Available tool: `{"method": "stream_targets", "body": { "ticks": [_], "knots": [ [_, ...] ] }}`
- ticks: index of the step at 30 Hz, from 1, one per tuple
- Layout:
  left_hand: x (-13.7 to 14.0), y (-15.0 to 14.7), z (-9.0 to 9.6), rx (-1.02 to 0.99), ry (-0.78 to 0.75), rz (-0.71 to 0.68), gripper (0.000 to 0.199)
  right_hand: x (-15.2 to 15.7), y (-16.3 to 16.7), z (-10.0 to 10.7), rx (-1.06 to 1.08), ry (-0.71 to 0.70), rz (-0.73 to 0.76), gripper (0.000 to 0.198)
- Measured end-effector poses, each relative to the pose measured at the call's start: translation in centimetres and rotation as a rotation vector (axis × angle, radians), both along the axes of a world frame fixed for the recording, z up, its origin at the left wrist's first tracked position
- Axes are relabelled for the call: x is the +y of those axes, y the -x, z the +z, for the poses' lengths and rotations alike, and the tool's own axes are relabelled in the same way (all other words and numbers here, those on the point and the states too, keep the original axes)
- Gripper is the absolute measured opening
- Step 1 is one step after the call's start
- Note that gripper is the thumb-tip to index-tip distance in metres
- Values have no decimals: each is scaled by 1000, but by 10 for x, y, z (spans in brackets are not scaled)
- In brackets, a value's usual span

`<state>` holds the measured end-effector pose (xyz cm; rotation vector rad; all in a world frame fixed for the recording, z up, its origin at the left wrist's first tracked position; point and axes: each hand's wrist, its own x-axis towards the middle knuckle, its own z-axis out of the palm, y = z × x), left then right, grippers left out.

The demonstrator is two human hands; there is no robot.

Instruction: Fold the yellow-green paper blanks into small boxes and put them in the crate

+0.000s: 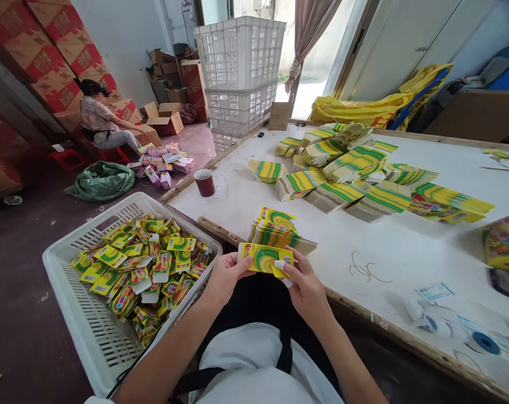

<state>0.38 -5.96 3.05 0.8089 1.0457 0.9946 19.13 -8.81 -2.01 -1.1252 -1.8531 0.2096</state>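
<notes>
Between my two hands is a small yellow-green printed carton [260,259], held at the near edge of the table. My left hand [228,276] pinches its left end, thumb on top. At the right end my right hand [305,280] grips it with wrapped fingers, a white covering on one fingertip. Just beyond the carton stands a stack of flat cartons [275,227] of the same print. To my left, a white plastic basket [60,249] holds a heap of similar small cartons [142,269].
Bundles of flat cartons [355,163] lie across the white table [246,210]. A maroon mug [204,183] stands at its left edge; rubber bands [367,272] and tape rolls [443,325] lie right. White crates [241,62] are stacked behind. A seated person [105,120] works at far left.
</notes>
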Motion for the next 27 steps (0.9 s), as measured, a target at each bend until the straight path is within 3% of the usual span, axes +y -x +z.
{"method": "stream_targets", "body": {
  "ticks": [6, 9, 13, 16, 19, 21, 23, 25, 27],
  "knots": [
    [1, 1, 3, 6, 13, -27, 46, -2, -6, 0, 77, 111, 82, 27],
    [-1, 0, 7, 29, 10, -80, 48, -2, -2, 0, 270, 221, 67, 28],
    [-3, -3, 10, 72, -37, -138, 45, -2, 10, 3, 542, 337, 15, 42],
    [4, 10, 12, 163, -95, -159, 43, 1, 12, 12, 496, 355, 28, 57],
    [18, 47, 16, 491, -231, 40, 38, 15, 0, 21, 369, 296, -60, 63],
    [27, 78, 19, 914, -340, 278, 26, 32, -12, 24, 282, 238, -209, 50],
    [33, 104, 20, 1279, -394, 431, 21, 52, -23, 22, 182, 210, -346, 39],
    [36, 116, 19, 1453, -443, 504, 28, 71, -29, 18, 97, 226, -392, 39],
    [36, 113, 13, 1431, -497, 486, 33, 85, -30, 13, 50, 262, -369, 38]
  ]
}}
